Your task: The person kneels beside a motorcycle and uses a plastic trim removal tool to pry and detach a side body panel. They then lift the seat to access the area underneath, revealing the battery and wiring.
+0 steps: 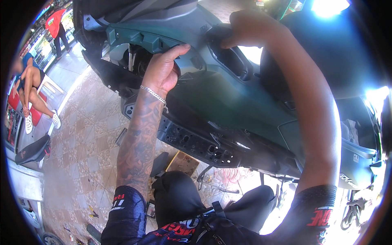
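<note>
A scooter with a dull green side panel (245, 106) stretches across in front of me, its outer skin partly lifted off the black frame parts. My left hand (162, 69), a chain bracelet at the wrist, is closed on the panel's lower left edge. Its thumb lies along the outer face; the other fingers are hidden behind. Higher and to the right, my right hand (251, 30) curls over the panel's upper edge beside a black-rimmed opening (230, 55). One digit dips toward that opening, and the rest are partly out of sight.
Below the panel runs a black perforated footboard frame (196, 141). A yellowish tray (182, 163) rests on the tiled floor (81, 134) by my knee, near a pink coil of wire (228, 174). A black scooter seat (32, 150) lies at left, near a seated person (32, 81); another stands behind.
</note>
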A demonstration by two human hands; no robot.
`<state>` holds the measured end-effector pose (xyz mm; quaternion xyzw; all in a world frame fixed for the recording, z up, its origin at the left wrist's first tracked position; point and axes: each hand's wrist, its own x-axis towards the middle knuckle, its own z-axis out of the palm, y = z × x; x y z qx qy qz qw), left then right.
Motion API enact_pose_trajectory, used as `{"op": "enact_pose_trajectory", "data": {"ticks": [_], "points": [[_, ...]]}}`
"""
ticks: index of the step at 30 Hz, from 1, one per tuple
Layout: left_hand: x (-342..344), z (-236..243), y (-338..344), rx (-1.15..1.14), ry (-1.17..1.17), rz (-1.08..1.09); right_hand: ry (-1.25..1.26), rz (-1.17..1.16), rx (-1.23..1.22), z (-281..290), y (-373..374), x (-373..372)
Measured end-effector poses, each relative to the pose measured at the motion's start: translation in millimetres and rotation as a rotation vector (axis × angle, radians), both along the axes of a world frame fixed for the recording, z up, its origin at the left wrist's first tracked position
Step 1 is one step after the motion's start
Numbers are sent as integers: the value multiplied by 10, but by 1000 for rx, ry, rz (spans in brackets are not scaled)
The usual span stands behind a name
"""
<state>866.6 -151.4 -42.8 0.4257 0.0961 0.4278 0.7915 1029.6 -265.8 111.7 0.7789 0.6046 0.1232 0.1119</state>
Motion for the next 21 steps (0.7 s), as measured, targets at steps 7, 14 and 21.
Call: {"op": "enact_pose_trajectory", "data": {"ticks": [7,14,21], "points": [[-19,13,-21,2,9,-17,60,68,-14,-73,74,149],[-10,5,-12,-29,-7,-31,-78,63,-146,-113,163,139],[0,19,-30,-18,9,-4,15,-55,-176,68,159,105]]}}
